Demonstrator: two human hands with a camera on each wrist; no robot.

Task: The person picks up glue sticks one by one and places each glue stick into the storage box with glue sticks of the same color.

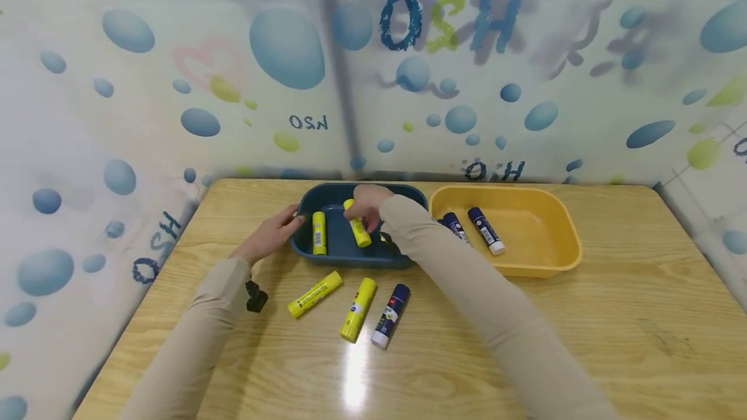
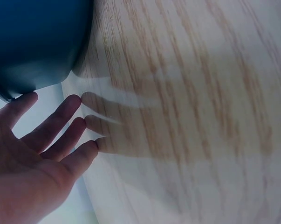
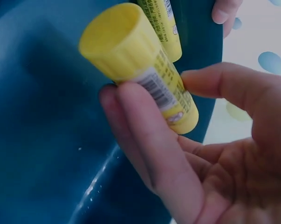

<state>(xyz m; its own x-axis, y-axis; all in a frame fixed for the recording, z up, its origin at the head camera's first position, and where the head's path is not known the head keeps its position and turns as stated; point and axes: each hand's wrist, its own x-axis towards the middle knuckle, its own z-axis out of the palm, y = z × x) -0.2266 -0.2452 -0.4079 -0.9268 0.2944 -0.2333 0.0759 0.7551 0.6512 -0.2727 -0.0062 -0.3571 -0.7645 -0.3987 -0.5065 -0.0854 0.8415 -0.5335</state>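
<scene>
My right hand (image 1: 369,205) pinches a yellow glue stick (image 1: 357,224) between thumb and fingers, over the inside of the dark blue tub (image 1: 350,260). The right wrist view shows the barcode label of this glue stick (image 3: 156,88) and its wide yellow end. Another yellow glue stick (image 1: 319,233) lies in the tub's left part. At the tub's left end is my left hand (image 1: 274,232), touching the rim. In the left wrist view its fingers (image 2: 51,123) are spread and loosely straight, one fingertip against the tub's outer wall (image 2: 42,56).
In front of the tub lie two yellow glue sticks (image 1: 315,294) (image 1: 358,310) and a dark blue one with a white end (image 1: 390,316). The yellow-orange tub (image 1: 533,271) on the right holds dark blue glue sticks (image 1: 486,231). A patterned wall covering (image 1: 373,115) rises behind the wooden table (image 1: 630,316).
</scene>
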